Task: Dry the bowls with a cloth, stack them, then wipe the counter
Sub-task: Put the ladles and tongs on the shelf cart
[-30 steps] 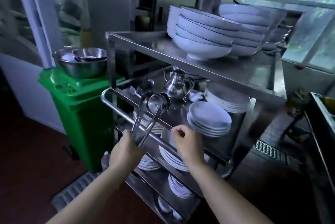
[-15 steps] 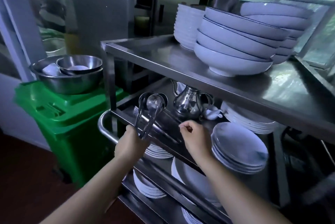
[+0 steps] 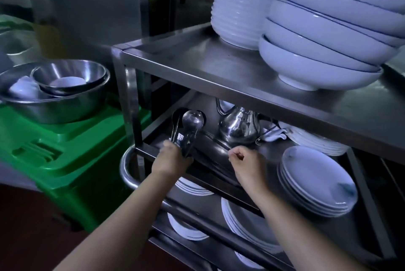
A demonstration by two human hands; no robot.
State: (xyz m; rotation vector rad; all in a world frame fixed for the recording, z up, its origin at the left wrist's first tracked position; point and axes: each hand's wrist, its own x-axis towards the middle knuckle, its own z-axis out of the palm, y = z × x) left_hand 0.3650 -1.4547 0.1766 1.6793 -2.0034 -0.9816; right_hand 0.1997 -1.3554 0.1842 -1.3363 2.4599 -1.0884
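A steel cart carries a stack of large white bowls on its top shelf at the right, and a taller stack of smaller white bowls behind it. My left hand grips a bunch of metal ladles, their scoops pointing up over the middle shelf. To the right, my right hand hovers over that shelf with its fingers curled and nothing in them. A crumpled white cloth lies beside a steel teapot under the top shelf.
White plates are stacked on the middle shelf at right, with more plates on the lower shelves. A green bin stands left of the cart. On its lid sit nested steel basins with small white bowls inside.
The view has come closer to the cart. Both hands have moved forward over the middle shelf, the left still holding the ladles.
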